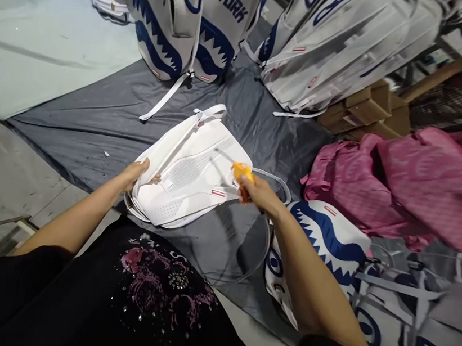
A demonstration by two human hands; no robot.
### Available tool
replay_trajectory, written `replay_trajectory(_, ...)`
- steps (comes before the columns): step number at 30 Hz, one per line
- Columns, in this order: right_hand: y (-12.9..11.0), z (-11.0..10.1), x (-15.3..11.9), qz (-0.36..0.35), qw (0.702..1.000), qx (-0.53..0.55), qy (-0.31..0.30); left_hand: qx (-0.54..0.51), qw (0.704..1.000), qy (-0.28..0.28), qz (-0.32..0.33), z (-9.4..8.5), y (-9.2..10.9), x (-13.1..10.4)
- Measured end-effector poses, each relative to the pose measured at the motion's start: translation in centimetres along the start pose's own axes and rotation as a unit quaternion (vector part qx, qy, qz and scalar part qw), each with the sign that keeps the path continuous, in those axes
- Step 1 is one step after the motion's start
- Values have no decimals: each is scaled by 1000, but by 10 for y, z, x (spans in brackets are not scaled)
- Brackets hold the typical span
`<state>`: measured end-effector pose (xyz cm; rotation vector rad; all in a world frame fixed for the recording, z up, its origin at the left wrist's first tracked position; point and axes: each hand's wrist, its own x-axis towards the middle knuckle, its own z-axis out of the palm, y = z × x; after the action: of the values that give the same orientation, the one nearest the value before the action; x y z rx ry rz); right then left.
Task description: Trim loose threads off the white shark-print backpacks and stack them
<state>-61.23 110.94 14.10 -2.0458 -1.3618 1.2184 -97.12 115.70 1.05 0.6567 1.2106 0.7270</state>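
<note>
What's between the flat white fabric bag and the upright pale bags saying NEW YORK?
In the head view, dark gray cloth lies there, with a thin white strap trailing onto it from those bags.

The held backpack [198, 163] lies between the left hand [139, 175], at its left edge, and the right hand [254, 190], at its right edge. A hand tool [242, 174] is in the right-hand grip, over that edge. The ground sheet [92, 126] extends beneath the backpack. Beyond both grips, upright backpacks [158, 16] are positioned ahead; a backpack row [336, 50] is located ahead and right of the right-hand grip. Cardboard boxes [371, 109] adjoin the row's near side. Fabric bags [425, 187] are piled right of the right-hand grip, with printed backpacks [325, 236] nearer the body.
</note>
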Motion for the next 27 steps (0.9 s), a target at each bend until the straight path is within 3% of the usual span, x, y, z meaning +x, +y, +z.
replay_trajectory(3, -30, 6, 29, -3, 997, -47, 54, -26, 999, -6, -43, -5, 3, 3)
replay_trajectory(4, -38, 11, 35, -1, 997, -68, 42, -27, 998, -10, -59, -5, 4, 5)
replay_trajectory(7, -59, 31, 34, 3, 978, -147, -150, -17, 995, -6, -101, -5, 5, 17)
replay_trajectory(8, -65, 37, 30, -1, 968, -169, -183, -10, 994, -1, -112, -4, 5, 22)
replay_trajectory(11, -80, 48, 14, -8, 965, -211, -155, 8, 989, -9, -146, -5, 6, 29)
replay_trajectory(13, -86, 51, 6, -4, 956, -225, -191, 14, 988, -29, -154, -5, 7, 28)
replay_trajectory(15, -88, 53, 0, -3, 947, -227, -228, 20, 988, -50, -148, -5, 8, 25)
replay_trajectory(27, -57, 83, -10, -36, 948, -240, -205, 17, 992, -72, -106, -6, 0, 20)
